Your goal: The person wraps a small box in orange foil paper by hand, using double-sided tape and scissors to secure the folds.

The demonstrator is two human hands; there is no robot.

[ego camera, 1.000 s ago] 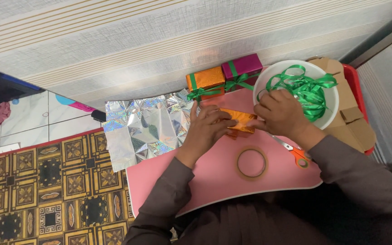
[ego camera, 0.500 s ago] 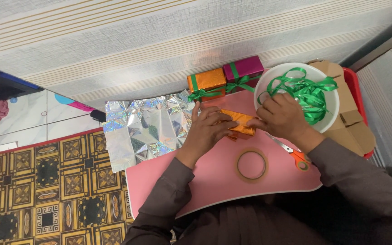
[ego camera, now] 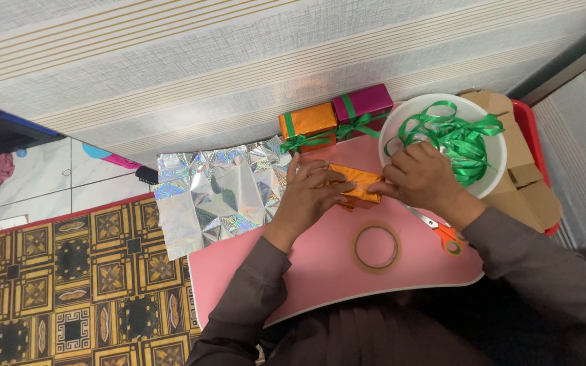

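Your left hand [ego camera: 310,193] and right hand [ego camera: 420,177] both grip the small orange box [ego camera: 355,184] at the pink board's [ego camera: 320,264] twelve o'clock; the tape ring [ego camera: 376,247] lies at five o'clock, probably untouched.

Pink lap table [ego camera: 320,271], rounded corners, is the landmark. On it: tape ring [ego camera: 377,247] flat near the middle; orange-handled scissors [ego camera: 439,230] just right of the ring, blades partly hidden; small orange-wrapped box [ego camera: 355,184] above the ring; white bowl [ego camera: 496,146] of green ribbon at the far right corner; orange gift box [ego camera: 308,123] and magenta gift box [ego camera: 363,104], both ribbon-tied, side by side at the far edge. Holographic silver wrap sheet [ego camera: 211,196] overlaps the far left corner, hanging off onto the patterned floor mat [ego camera: 69,285].
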